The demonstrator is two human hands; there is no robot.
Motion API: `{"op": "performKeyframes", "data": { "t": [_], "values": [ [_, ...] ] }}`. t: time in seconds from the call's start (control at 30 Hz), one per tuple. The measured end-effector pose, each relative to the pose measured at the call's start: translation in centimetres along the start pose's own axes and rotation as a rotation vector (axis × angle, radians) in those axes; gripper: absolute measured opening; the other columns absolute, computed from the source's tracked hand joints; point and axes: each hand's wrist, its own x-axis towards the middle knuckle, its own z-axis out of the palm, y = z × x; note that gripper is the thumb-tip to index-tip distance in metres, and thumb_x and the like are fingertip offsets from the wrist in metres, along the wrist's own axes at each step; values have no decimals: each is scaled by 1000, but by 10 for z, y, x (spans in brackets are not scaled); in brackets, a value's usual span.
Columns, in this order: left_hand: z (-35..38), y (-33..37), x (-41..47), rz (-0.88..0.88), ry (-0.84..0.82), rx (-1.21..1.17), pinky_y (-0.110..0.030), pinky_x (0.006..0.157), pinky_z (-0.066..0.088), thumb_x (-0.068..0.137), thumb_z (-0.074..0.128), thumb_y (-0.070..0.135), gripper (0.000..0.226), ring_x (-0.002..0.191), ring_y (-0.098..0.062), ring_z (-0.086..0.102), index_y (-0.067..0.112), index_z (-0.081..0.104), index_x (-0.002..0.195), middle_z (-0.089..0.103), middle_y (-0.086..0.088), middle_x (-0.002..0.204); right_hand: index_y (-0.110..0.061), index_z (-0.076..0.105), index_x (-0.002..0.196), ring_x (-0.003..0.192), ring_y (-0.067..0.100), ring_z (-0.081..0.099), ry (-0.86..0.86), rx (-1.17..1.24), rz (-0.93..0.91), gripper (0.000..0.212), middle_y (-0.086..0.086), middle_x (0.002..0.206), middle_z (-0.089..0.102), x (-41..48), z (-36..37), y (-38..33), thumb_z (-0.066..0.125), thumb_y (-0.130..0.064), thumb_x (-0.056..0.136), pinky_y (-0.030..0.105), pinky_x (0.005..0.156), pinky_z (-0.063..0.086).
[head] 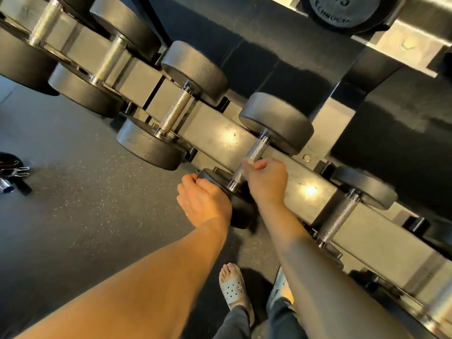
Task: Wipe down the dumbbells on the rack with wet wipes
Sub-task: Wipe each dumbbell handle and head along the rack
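Note:
A black dumbbell (276,123) with a knurled steel handle (255,152) lies across the lower shelf of the rack (220,133). My left hand (203,199) grips its near head, fingers curled over the rim. My right hand (266,179) is wrapped round the lower part of the handle, pinching a pale wet wipe (248,162) against the steel. Only a small corner of the wipe shows above my thumb.
More dumbbells sit on the shelf: one to the left (171,111), two further left, one to the right (342,211). An upper shelf holds a round weight (342,11). Dark rubber floor (73,192) lies below, with small gear (12,174) at left. My sandalled foot (234,287) stands close to the rack.

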Motion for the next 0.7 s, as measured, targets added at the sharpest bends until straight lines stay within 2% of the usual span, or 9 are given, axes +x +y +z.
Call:
{"op": "performKeyframes", "data": {
  "t": [0.1,0.17,0.23,0.33,0.4,0.5,0.53,0.63,0.7],
  "values": [
    [0,-1,3,-28,-22,-10,-47,94,45,104,34,23,26,106,-25,49,15,54,119,54,-4,117,-17,62,72,63,7,66,202,319,52,27,0,69,68,15,2,-15,78,-31,89,28,63,56],
    [1,-1,4,-49,-20,0,-46,96,43,104,33,22,28,110,-25,47,15,54,121,54,-4,121,-17,58,67,55,0,58,197,303,81,32,-5,63,61,5,7,-10,77,-31,90,20,57,48],
    [2,0,3,-59,-23,3,-45,97,42,105,33,23,29,112,-24,46,16,54,124,53,-4,124,-18,55,61,49,3,50,19,156,100,39,-6,56,55,-10,6,3,76,-31,91,24,52,41],
    [2,-1,3,-64,-32,-8,-45,97,42,105,34,23,29,111,-24,46,17,53,125,53,-3,123,-19,58,58,52,10,53,-272,-110,100,38,-8,52,56,-15,-3,9,79,-33,87,25,55,39],
    [0,-2,3,-66,-44,-13,-43,98,41,105,34,22,28,112,-23,45,17,53,125,53,-2,123,-17,59,60,54,9,56,-175,-78,46,37,-6,57,59,-3,-6,-3,77,-33,89,25,56,42],
    [-1,0,2,-69,-47,-12,-39,98,39,105,34,22,28,112,-20,44,18,52,126,52,0,123,-17,58,63,54,11,59,125,144,13,37,-2,60,61,8,-2,-18,73,-34,92,29,54,49],
    [-1,1,2,-67,-45,-3,-39,98,39,105,34,22,28,111,-20,43,18,52,126,51,0,123,-18,56,63,52,11,57,138,128,7,38,-2,59,60,4,1,-17,72,-35,93,28,53,47],
    [1,-2,2,-40,-39,11,-41,98,40,105,35,22,26,110,-21,44,17,53,123,53,-2,121,-20,55,62,54,9,54,-119,-125,48,38,-3,60,58,-17,3,-2,72,-36,92,26,53,39],
    [0,-1,1,-26,-37,18,-40,96,40,106,36,22,25,109,-21,45,16,54,122,53,-4,122,-19,59,63,59,13,58,-270,-259,102,36,-3,61,61,-19,-7,-1,74,-36,91,29,56,43]
  ]
}}
